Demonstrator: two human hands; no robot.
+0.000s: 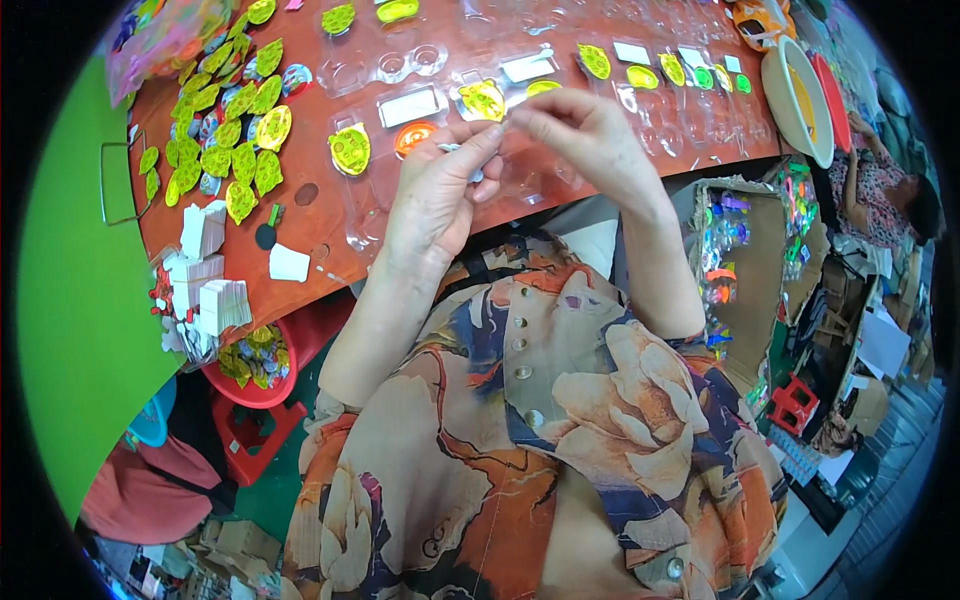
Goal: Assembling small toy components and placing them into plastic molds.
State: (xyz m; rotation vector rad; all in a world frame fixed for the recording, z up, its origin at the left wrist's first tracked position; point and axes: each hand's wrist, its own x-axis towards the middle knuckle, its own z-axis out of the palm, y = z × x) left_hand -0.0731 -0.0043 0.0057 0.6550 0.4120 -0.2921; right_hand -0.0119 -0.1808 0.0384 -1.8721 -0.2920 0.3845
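Observation:
Over the front part of the red-brown table, my left hand [438,195] is closed with its fingers pinched round a small white piece [476,174], mostly hidden by the fingers. My right hand [590,140] meets it from the right, thumb and forefinger pressed together; whatever they may grip does not show. Beneath both hands lie clear plastic blister trays [540,185]. Some compartments hold yellow leaf-shaped pieces [350,149], an orange round piece [414,138] and white cards [408,106].
A heap of yellow leaf-shaped pieces [215,160] covers the table's left side. Stacks of white cards [222,306] stand at the left front corner, above a red tub [290,370]. Right are a cream basin [797,100] and an open cardboard box [745,290]; another person [880,195] sits beyond.

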